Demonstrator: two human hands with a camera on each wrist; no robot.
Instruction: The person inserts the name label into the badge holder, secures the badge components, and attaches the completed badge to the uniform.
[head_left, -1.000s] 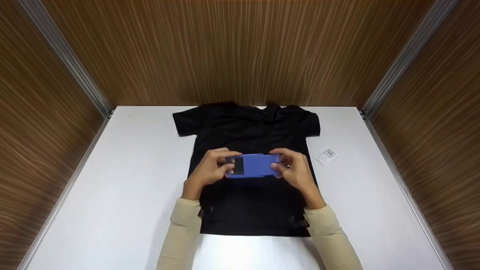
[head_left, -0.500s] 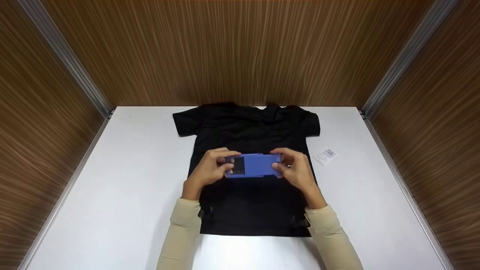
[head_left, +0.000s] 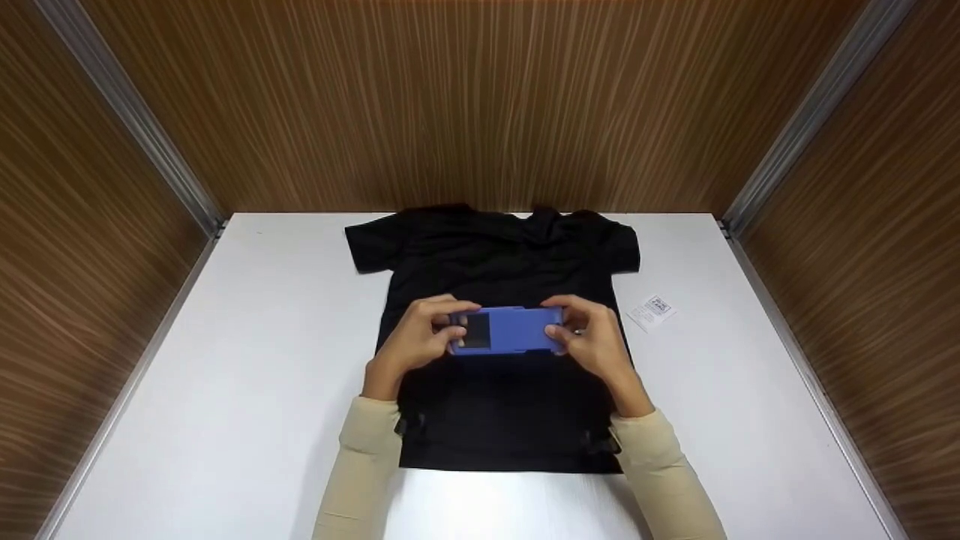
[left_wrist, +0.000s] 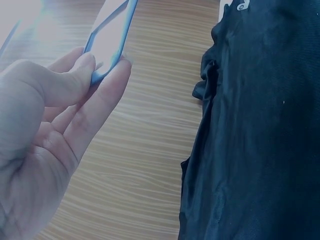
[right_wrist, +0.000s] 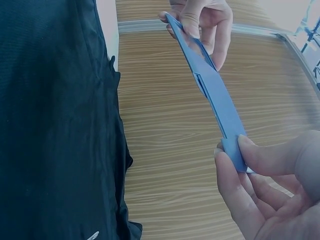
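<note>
A flat blue card holder (head_left: 517,330) with a clear window at its left end is held level above a black T-shirt (head_left: 510,420). My left hand (head_left: 418,336) pinches the window end between thumb and fingers. At the solid blue end, my right hand (head_left: 594,341) pinches with its thumb on the face. In the right wrist view the card holder (right_wrist: 222,107) shows two layers, one offset along the other. The left wrist view has only the window end of the card holder (left_wrist: 117,62), with fingertips behind it.
The T-shirt lies spread out on a white table (head_left: 262,360), collar toward the back wall. A small white printed card (head_left: 652,313) lies right of it. Wood-grain panels (head_left: 480,105) enclose the table at the back and both sides.
My left hand has shifted very slightly left and the window part shows a touch wider. Both hands keep their grip; the T-shirt and printed card have not moved.
</note>
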